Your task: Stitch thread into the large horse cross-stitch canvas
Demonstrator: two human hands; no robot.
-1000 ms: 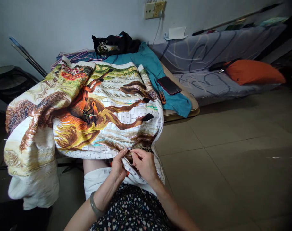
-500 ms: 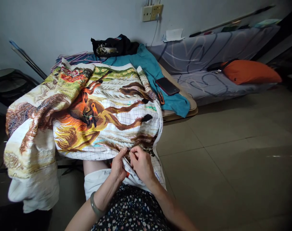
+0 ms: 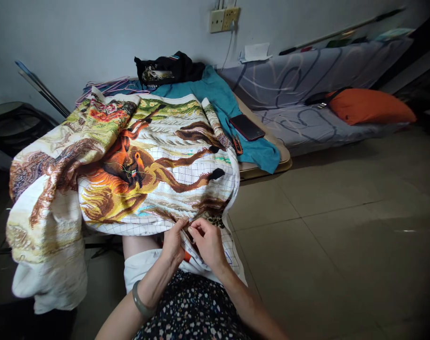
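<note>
Nearest the wearer is a black garment with a small floral print (image 3: 186, 307). A smooth grey-green bangle (image 3: 141, 302) sits on the left forearm.

Ahead of the torso, both hands meet at the near edge of a large white gridded canvas stitched in brown, orange and yellow (image 3: 172, 165). The left hand (image 3: 172, 242) grips that edge, thumb on the upper face. The right hand (image 3: 208, 243) is drawn into a narrow pinch, its fingertips just beside the left thumb; whether a needle or thread sits in them, I cannot tell.

Relation noted: the canvas extends forward and to the left from both hands, its long axis running roughly left to right. The 2 hands are at its near side, towards the right end; of the 2, the right hand is nearer the right border. A gathered fold slants from between the fingers back towards the body and to the right.

Further out, a tangle of loose pale thread (image 3: 131, 173) rests on the stitched surface, well apart from both hands. Beyond the right border, an orange-handled tool (image 3: 238, 145) and a dark flat phone (image 3: 248, 127) lie on a teal cloth (image 3: 262, 155).
</note>
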